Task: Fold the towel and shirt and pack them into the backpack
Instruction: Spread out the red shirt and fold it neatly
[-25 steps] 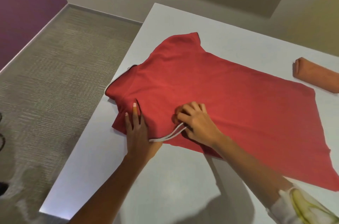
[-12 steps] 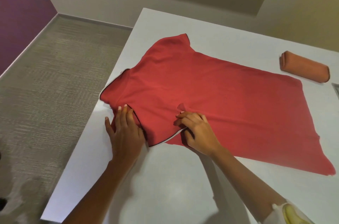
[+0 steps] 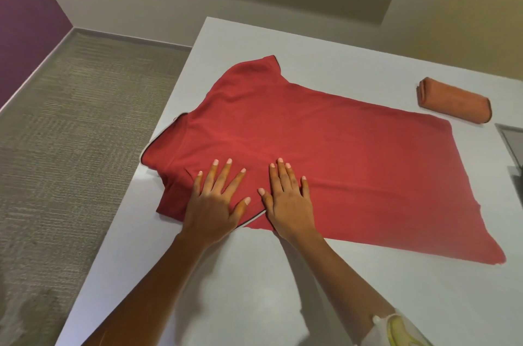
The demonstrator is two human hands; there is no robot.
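Matt cloth shirt [image 3: 325, 153], smooth table [image 3: 339, 289]

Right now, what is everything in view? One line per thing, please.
shirt: 1, red, spread on the table, near sleeve folded in
towel: 1, orange, folded compact, far right of the table
table: 1, white, under both
carpet: 1, grey-beige, left of the table
wall: 1, purple, far left
grey object: 1, cut off at the right edge, unidentifiable
hands: 2, bare; left hand and right hand flat on the shirt's near edge

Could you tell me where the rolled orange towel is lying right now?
The rolled orange towel lies far right on the white table, just beyond the red shirt.
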